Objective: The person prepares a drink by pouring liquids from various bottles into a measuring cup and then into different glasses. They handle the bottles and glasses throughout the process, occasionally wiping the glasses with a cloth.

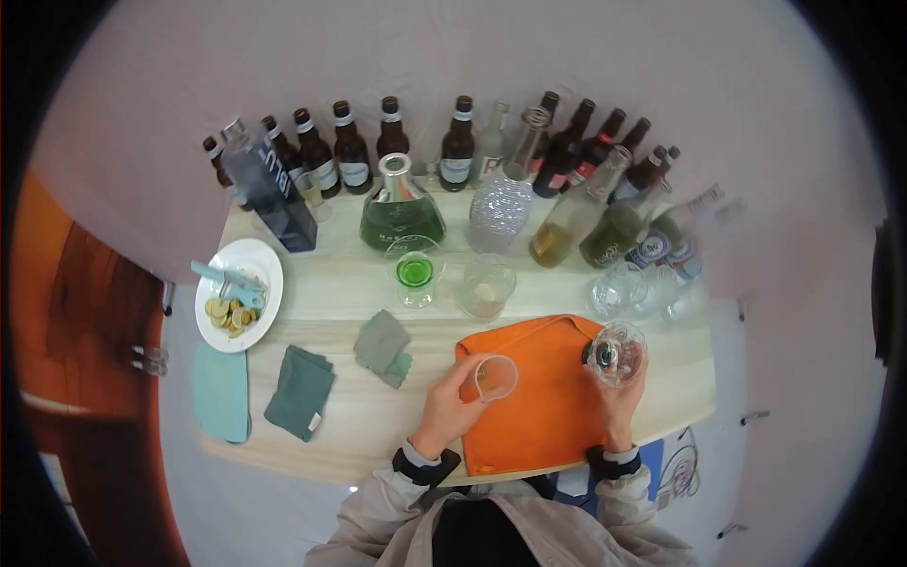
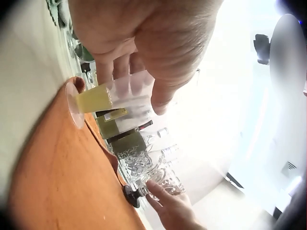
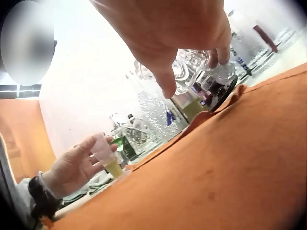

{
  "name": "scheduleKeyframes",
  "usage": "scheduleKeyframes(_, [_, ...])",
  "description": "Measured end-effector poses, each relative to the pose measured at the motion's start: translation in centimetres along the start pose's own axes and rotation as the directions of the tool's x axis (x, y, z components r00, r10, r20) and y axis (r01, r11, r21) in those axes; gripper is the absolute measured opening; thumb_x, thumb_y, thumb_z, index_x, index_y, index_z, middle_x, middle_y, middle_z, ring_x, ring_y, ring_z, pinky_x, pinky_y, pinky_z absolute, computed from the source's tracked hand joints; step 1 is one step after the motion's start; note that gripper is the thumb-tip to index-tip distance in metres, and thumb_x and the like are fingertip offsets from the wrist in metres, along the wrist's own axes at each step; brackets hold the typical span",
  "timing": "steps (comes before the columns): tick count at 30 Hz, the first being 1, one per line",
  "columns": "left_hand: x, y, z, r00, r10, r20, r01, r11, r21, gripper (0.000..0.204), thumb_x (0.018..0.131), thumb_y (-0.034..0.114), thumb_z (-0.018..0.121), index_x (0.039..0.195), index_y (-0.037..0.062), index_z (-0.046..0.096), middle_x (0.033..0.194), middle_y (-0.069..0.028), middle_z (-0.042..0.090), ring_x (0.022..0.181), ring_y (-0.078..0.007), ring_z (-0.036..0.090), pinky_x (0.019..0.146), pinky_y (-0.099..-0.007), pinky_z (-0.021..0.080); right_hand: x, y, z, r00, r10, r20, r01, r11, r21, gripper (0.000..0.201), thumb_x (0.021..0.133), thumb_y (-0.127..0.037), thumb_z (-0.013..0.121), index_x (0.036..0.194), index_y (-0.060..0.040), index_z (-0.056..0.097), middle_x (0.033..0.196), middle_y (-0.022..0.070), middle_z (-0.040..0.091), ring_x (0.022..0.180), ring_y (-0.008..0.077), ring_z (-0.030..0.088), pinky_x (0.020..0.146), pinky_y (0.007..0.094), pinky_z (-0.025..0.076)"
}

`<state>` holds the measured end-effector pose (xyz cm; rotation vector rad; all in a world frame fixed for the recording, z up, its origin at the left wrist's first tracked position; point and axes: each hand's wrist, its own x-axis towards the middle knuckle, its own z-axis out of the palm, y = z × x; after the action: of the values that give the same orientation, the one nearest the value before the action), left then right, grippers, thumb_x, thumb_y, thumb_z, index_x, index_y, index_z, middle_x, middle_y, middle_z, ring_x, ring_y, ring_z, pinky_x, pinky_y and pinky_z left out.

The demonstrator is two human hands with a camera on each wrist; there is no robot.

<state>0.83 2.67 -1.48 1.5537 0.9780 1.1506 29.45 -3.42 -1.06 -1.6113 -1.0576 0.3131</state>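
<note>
My left hand [image 1: 446,408] grips a clear plastic cup [image 1: 497,378] with a flared foot. In the left wrist view, yellow liquid [image 2: 94,99] fills its lower part, and its foot is right at the orange cloth [image 1: 534,416]. Farther right, my right hand [image 1: 620,404] holds a clear patterned glass [image 1: 619,352] by its bowl, with thumb and fingers around it. A black foot [image 3: 224,95] shows beneath that glass in the right wrist view, close over the cloth. Part of the bowl is hidden by the hand.
Behind the cloth stand a stemmed glass of green liquid [image 1: 415,272] and a tumbler [image 1: 487,288]. Bottles, including a green flask [image 1: 402,222], line the back. At left lie a white plate [image 1: 269,307] with sliced fruit and folded cloths [image 1: 300,392]. Glasses [image 1: 619,288] cluster at right.
</note>
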Motion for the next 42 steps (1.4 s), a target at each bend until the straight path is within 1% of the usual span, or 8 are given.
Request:
scheduleKeyframes(15, [-0.6,5.4,0.9,0.988,-0.037,0.151,0.012,0.986,0.165,0.051,0.074,-0.004,0.088,0.121,-0.0027,0.068,0.122,-0.0112,0.066,0.11,-0.0218,0.067,0.096,-0.0343,0.054,-5.8,-0.7,-5.7,0.99,0.061,-0.124,-0.073,0.993,-0.089,0.076,0.08,-0.007,0.088,0.144,0.0035,0.049,0.142,0.021,0.057,0.131,0.0341,0.058,0.111,0.0408,0.048])
scheduleKeyframes(17, [-0.7,6.3,1.4,0.978,-0.09,0.186,0.058,0.984,0.17,0.051,0.074,-0.003,0.089,0.121,-0.0028,0.068,0.12,-0.0116,0.068,0.11,-0.0219,0.068,0.097,-0.0345,0.054,-8.3,-1.4,-8.5,0.766,0.521,0.376,-0.301,0.808,-0.506,0.063,0.084,-0.003,0.083,0.14,0.0063,0.055,0.129,0.0218,0.066,0.124,0.0327,0.066,0.105,0.0413,0.053])
scheduleKeyframes(18, [-0.6,6.7,1.8,0.968,-0.089,0.235,0.055,0.988,0.145,0.051,0.074,-0.002,0.09,0.121,-0.0032,0.068,0.12,-0.012,0.07,0.11,-0.022,0.068,0.097,-0.0346,0.054,-9.0,-1.7,-8.1,0.763,0.531,0.369,-0.317,0.804,-0.502,0.063,0.084,-0.003,0.083,0.14,0.0063,0.055,0.129,0.0218,0.066,0.124,0.0327,0.066,0.105,0.0413,0.053])
scheduleKeyframes(20, [-0.4,7.2,2.5,0.952,-0.084,0.295,0.048,0.991,0.127,0.051,0.075,-0.001,0.09,0.121,-0.0037,0.068,0.119,-0.0124,0.071,0.111,-0.0222,0.068,0.097,-0.0347,0.053,-9.7,-3.0,-5.6,0.917,-0.169,0.361,0.236,0.96,-0.151,0.048,0.086,-0.002,0.079,0.131,0.007,0.062,0.118,0.0229,0.071,0.115,0.0381,0.07,0.099,0.0431,0.056])
scheduleKeyframes(30, [0.8,8.5,5.0,0.899,-0.043,0.435,-0.012,0.992,0.122,0.053,0.073,0.008,0.094,0.119,-0.004,0.071,0.126,-0.013,0.068,0.115,-0.025,0.066,0.097,-0.0361,0.053,-7.1,-6.1,-0.5,0.909,-0.205,0.364,0.187,0.979,0.083,0.072,0.079,-0.013,0.087,0.14,0.0033,0.055,0.129,0.0208,0.067,0.117,0.0387,0.067,0.1,0.0439,0.055])
scheduleKeyframes(34, [4.8,10.0,2.8,0.76,-0.168,0.628,-0.014,0.961,0.275,0.08,0.077,0.006,0.091,0.146,-0.0022,0.051,0.145,-0.0148,0.055,0.136,-0.0278,0.056,0.114,-0.0416,0.048,-6.6,-6.0,-1.3,0.953,-0.076,0.294,0.046,0.993,0.11,0.058,0.078,-0.011,0.088,0.13,0.0002,0.064,0.12,0.0188,0.071,0.108,0.0348,0.072,0.093,0.0398,0.059])
scheduleKeyframes(38, [14.7,9.2,3.2,0.966,0.025,0.258,-0.057,0.991,0.119,0.07,0.088,0.008,0.082,0.148,-0.0049,0.048,0.145,-0.0187,0.057,0.135,-0.0247,0.056,0.113,-0.041,0.048,-7.0,-5.4,-1.8,0.98,-0.043,0.193,0.03,0.997,0.071,0.053,0.077,-0.011,0.089,0.124,-0.001,0.067,0.118,0.0188,0.072,0.106,0.0346,0.072,0.091,0.0391,0.059])
scheduleKeyframes(42, [23.7,10.2,9.0,0.955,0.291,0.06,-0.297,0.925,0.237,0.059,0.095,0.011,0.077,0.144,-0.0071,0.05,0.141,-0.0179,0.06,0.132,-0.0253,0.058,0.112,-0.0382,0.046,-7.7,-4.9,-2.5,0.988,-0.016,0.153,0.008,0.998,0.054,0.051,0.079,-0.008,0.088,0.125,0.0001,0.067,0.117,0.0178,0.072,0.105,0.0325,0.073,0.091,0.0377,0.058])
